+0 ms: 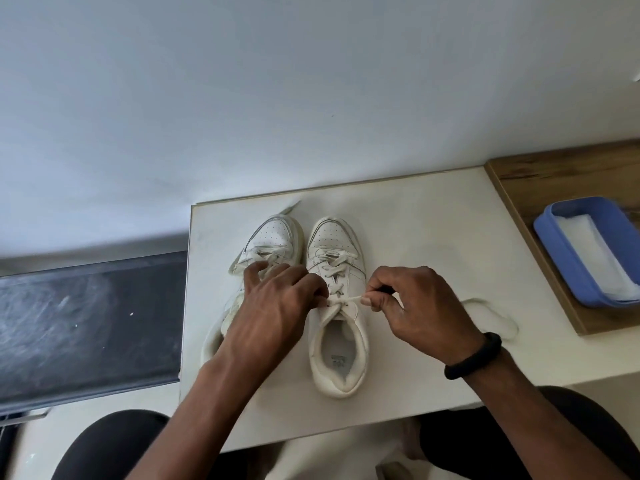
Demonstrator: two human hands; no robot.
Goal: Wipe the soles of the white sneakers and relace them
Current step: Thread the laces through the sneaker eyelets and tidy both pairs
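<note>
Two white sneakers stand side by side on a white table (pixel 415 237), toes pointing away from me. The right sneaker (pixel 337 327) is laced up to its top eyelets. My left hand (pixel 277 299) pinches the white lace (pixel 346 300) at the top eyelets on the left side. My right hand (pixel 412 306) pinches the same lace just to the right, pulling it taut across the tongue. A loose end of lace (pixel 498 317) trails over the table beyond my right wrist. The left sneaker (pixel 270 240) lies partly hidden under my left hand and forearm.
A blue plastic tray (pixel 554 244) holding white wipes sits on a wooden board (pixel 540 178) at the right. A dark surface (pixel 86 323) lies left of the table. My knees show below the table's front edge, and a pale wall rises behind.
</note>
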